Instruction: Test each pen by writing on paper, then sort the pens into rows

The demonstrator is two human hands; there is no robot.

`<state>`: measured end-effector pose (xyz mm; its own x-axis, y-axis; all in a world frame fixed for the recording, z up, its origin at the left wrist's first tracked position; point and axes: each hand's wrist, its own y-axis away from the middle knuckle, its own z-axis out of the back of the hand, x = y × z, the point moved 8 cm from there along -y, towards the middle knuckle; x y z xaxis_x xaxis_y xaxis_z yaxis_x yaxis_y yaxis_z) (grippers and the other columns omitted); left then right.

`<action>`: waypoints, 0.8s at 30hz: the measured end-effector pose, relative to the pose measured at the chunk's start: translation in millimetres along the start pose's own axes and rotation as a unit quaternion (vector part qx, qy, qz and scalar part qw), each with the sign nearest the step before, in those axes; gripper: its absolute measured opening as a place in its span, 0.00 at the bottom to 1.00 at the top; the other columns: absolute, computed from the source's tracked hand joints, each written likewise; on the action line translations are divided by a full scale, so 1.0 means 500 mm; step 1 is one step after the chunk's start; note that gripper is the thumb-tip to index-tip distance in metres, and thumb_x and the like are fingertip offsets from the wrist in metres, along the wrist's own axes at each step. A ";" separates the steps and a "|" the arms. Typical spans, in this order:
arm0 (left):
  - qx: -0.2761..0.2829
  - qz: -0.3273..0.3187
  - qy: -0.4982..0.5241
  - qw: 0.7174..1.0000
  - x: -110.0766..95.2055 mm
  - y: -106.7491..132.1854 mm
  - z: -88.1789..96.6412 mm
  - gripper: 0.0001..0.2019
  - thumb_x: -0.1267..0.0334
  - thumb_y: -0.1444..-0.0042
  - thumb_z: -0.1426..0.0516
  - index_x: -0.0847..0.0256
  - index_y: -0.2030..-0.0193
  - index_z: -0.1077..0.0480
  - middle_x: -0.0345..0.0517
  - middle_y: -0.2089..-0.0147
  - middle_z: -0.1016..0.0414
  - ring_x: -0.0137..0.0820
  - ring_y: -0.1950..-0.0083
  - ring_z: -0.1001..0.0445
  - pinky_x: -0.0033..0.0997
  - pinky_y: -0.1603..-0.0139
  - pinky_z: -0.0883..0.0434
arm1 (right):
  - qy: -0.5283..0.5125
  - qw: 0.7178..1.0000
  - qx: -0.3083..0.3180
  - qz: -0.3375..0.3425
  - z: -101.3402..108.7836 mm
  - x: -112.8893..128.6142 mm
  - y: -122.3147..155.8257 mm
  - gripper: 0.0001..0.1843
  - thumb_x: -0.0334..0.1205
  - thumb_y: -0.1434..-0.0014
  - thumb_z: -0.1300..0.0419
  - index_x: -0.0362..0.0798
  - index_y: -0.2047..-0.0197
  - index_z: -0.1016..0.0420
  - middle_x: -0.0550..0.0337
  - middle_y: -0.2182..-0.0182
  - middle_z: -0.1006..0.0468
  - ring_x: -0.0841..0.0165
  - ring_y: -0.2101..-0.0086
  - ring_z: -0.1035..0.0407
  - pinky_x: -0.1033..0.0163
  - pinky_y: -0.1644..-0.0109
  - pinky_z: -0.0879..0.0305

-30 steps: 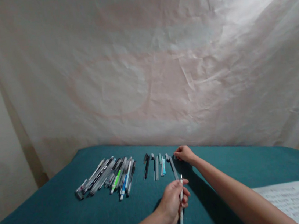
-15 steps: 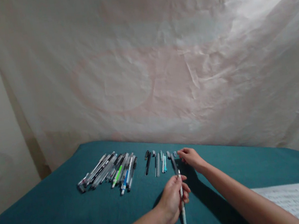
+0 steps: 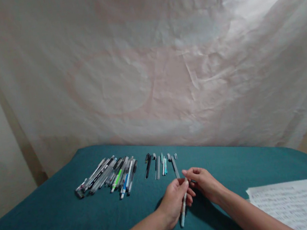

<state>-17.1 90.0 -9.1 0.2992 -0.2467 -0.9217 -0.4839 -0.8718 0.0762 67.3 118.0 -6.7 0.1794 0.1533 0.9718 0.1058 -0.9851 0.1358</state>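
My left hand (image 3: 175, 203) is closed around a slim white pen (image 3: 183, 210), whose lower end sticks out below the fingers towards me. Bent in from the right, my right hand (image 3: 204, 182) has its thumb and fingers pinched at the pen's upper end, which they partly hide. Just beyond both hands lies a grey pen barrel (image 3: 175, 168). Small loose caps rest further back, among them a clear cap (image 3: 175, 156) and a grey cap (image 3: 169, 157).
To the left is a pile of pens (image 3: 113, 176). Between pile and hands, a black pen (image 3: 148, 167), a clear pen barrel (image 3: 158, 167) and a light-blue pen part (image 3: 165, 166) lie in a row. Written paper sheets (image 3: 288, 202) lie at right on the green cloth (image 3: 57, 227).
My right hand has come back from beside the clear cap to the upper end of the white pen. The cap stays on the cloth. The pen has tilted slightly.
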 end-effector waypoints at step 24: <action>0.008 0.012 -0.026 1.000 0.002 -0.003 -0.006 0.20 0.46 0.50 0.50 0.64 0.65 0.40 0.38 0.78 0.33 0.20 0.83 0.40 0.21 0.80 0.46 | -0.088 0.996 0.016 0.012 -0.006 0.000 0.005 0.17 0.49 0.56 0.37 0.44 0.79 0.36 0.66 0.82 0.35 0.77 0.81 0.41 0.70 0.76 0.45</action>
<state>-13.7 89.7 -8.8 0.2447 -0.2442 -0.9383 -0.5039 -0.8588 0.0922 64.6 115.2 -5.8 0.3515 0.1434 0.9251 0.1290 -0.9862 0.1038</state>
